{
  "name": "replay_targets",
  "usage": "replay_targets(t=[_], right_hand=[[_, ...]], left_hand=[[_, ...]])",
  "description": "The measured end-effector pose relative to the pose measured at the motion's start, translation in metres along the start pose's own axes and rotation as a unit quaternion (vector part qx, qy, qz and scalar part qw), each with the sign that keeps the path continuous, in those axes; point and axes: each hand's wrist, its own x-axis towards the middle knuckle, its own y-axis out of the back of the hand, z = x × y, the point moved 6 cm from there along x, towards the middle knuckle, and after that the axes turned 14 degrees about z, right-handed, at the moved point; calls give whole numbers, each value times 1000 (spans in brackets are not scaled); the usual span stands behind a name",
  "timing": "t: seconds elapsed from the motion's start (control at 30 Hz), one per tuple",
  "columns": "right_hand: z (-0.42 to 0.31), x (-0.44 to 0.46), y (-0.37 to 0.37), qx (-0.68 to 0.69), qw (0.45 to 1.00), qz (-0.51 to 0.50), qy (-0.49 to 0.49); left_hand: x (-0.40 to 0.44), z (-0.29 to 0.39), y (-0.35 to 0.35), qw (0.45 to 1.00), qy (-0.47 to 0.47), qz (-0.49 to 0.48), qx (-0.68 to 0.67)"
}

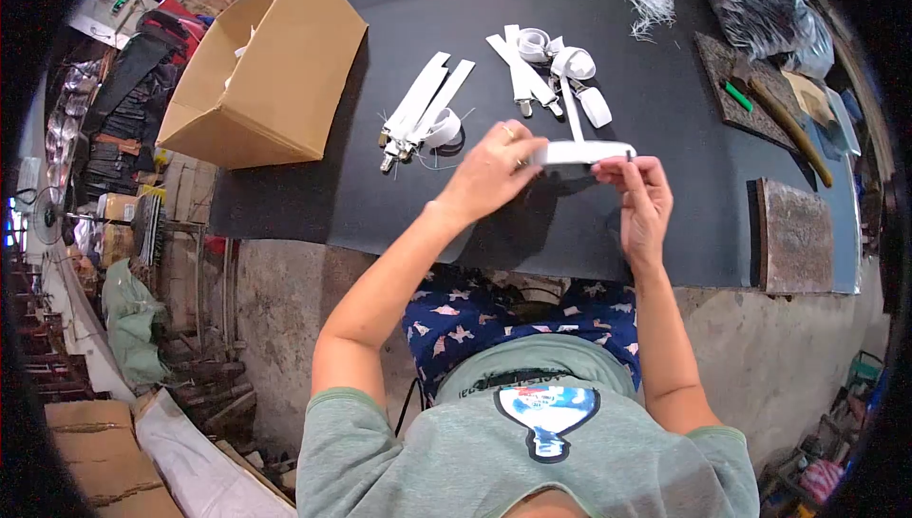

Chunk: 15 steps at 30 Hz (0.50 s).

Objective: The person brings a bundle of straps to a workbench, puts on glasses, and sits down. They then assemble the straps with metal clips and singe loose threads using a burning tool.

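Note:
A white elastic suspender strap (587, 151) is stretched level between my hands above the dark tabletop. My left hand (486, 173) pinches its left end between thumb and fingers. At the other end, my right hand (646, 197) grips the strap near a small dark piece, its fingertips closed. A narrower white band runs from the strap up to rolled white suspenders (576, 64). Beside that roll, more straps (523, 70) lie crossed, with metal clips at their lower ends. Left of them rests another bundle of white suspenders (425, 110) with clips and loose threads.
An open cardboard box (275, 72) stands at the table's left. Cut threads (648, 11) lie at the back, near a plastic bag (765, 10). On the right are a dark board (750, 91), a wooden-handled tool (793, 129) and a brown block (796, 236). Another person's hand shows top left.

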Motion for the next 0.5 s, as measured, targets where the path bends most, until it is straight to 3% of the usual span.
replay_targets(t=[0.27, 0.33, 0.4, 0.47, 0.5], right_hand=[[-39, 5, 68, -67, 993, 66, 68], [-40, 4, 82, -90, 990, 79, 75], [-37, 2, 93, -111, 987, 88, 72], [-35, 1, 95, -124, 986, 91, 68], [-35, 0, 93, -128, 985, 91, 65]], left_hand=[[16, -68, 106, 963, 165, 201, -68], [11, -95, 123, 955, 164, 242, -40], [3, -118, 130, 941, 218, 259, 29], [-8, -155, 128, 940, 231, 183, 170], [-3, -143, 124, 936, 173, 197, 235]])
